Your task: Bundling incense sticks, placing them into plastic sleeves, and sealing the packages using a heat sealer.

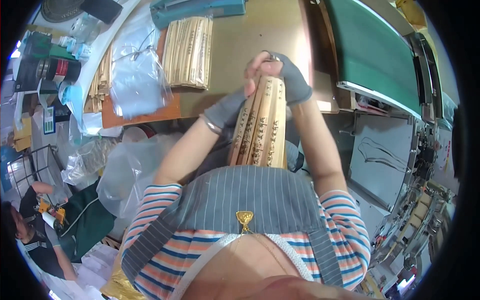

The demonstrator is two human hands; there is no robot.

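A bundle of long, pale wooden slats (262,125) marked with dark characters stands between my forearms, its near end against my striped apron. My left hand (231,107), in a grey fingerless glove, wraps the bundle's left side near its far end. My right hand (287,75), gloved the same way, closes round the far end from the right, its fingers folded over the top. The fingers of both hands meet there. Left of them on the table (235,47) lies a similar stack of slats (189,52) in clear plastic.
Clear plastic bags (137,75) with a dark tie lie beside more loose slats (100,82). A blue tool or case (200,10) sits at the table's far edge. To the right is a green board (375,50). Another person (50,235) works at lower left.
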